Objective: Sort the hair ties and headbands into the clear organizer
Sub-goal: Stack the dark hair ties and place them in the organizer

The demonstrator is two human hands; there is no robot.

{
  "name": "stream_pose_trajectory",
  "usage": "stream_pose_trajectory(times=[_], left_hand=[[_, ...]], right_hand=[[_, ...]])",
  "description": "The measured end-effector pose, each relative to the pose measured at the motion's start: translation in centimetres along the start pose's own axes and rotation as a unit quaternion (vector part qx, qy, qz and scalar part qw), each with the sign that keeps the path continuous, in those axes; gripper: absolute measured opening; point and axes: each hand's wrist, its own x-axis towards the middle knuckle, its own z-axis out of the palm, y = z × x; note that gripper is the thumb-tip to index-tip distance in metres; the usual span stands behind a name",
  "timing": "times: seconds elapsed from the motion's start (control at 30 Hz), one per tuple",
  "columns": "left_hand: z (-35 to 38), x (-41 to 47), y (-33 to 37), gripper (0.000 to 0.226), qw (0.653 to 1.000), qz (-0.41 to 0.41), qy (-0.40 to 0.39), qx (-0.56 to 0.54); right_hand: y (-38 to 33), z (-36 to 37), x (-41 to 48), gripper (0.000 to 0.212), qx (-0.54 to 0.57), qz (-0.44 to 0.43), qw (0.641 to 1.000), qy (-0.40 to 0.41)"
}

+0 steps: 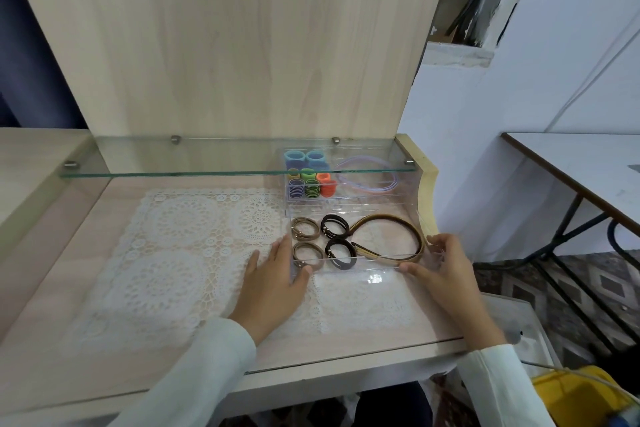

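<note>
A clear organizer (360, 199) stands at the back right of the desk, under a glass shelf. Its upper levels hold colourful hair ties (310, 180) and a lilac headband (367, 177). Its bottom drawer (363, 276) is pulled out toward me. Inside lie tan hair ties (304, 229), dark brown hair ties (337, 236) and a brown-and-tan headband (398, 239). My left hand (273, 284) grips the drawer's front left corner. My right hand (446, 270) grips its front right corner.
A white lace mat (180, 253) covers the desk's middle. The glass shelf (207, 156) hangs low over the back. A wooden panel rises behind. A white table (588, 166) stands to the right, and a yellow object (581, 399) sits at the lower right.
</note>
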Motion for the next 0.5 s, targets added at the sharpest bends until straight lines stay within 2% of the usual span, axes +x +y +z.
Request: stream_pose_trajectory(times=[0.5], left_hand=[[-1.5,0.2,2.1,0.063,0.998,-0.032,0.009,-0.053]], right_hand=[[-1.5,-0.3,1.1,0.048,0.056,0.006,0.998,-0.006]])
